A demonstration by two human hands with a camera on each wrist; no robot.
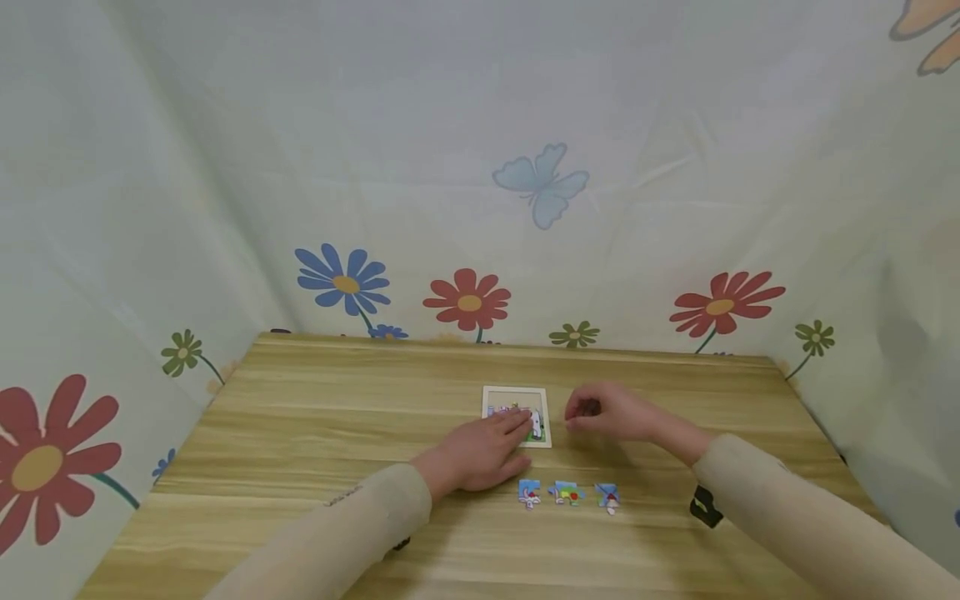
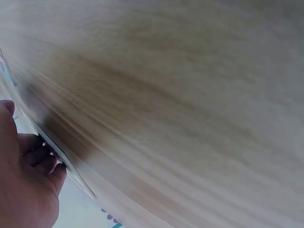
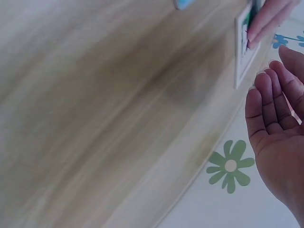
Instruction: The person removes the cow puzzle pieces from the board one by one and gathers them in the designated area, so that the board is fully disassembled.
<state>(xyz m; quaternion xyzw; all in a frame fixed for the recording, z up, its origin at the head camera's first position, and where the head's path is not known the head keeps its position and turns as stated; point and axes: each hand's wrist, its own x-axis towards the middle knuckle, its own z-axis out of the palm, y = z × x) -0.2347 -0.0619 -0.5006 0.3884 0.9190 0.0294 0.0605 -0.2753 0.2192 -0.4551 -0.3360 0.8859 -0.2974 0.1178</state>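
Observation:
A small white-framed jigsaw puzzle tray point(image 1: 516, 389) lies on the wooden table, its lower part filled with picture pieces. My left hand point(image 1: 480, 452) rests on it from the left, straight fingers over the pieces and hiding some of them. Just right of the tray, my right hand point(image 1: 613, 412) hovers above the table with loosely bent fingers; nothing shows in it in the right wrist view. Nearer to me lie three loose pieces in a row: a left piece point(image 1: 528, 488), a middle piece point(image 1: 564, 489) and a right piece point(image 1: 607, 493), all partly blue.
The wood-grain table point(image 1: 337, 392) stretches out to both sides of the tray. A pale cloth point(image 1: 405, 150) printed with flowers and butterflies hangs behind the table and along its sides.

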